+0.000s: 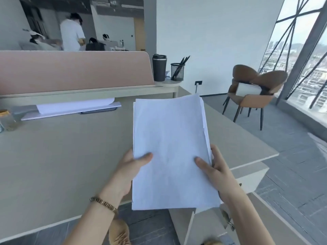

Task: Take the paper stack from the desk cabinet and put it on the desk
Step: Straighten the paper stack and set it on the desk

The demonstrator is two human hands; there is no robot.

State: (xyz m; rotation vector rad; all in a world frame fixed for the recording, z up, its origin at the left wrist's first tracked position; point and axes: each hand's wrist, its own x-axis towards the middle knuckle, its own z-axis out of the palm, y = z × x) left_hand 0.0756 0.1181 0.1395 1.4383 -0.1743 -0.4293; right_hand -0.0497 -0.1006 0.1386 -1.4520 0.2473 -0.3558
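While thumbs press on top, both hands grip the paper stack [169,147].

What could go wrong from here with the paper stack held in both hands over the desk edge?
1. The paper stack is gripped only near its lower half by the left hand and right hand; its far end is unsupported and could sag or fan out.
2. Sheets along the right edge already sit uneven, so loose ones may slip.
3. The stack's near end overhangs the desk edge; released here, it might slide to the floor.
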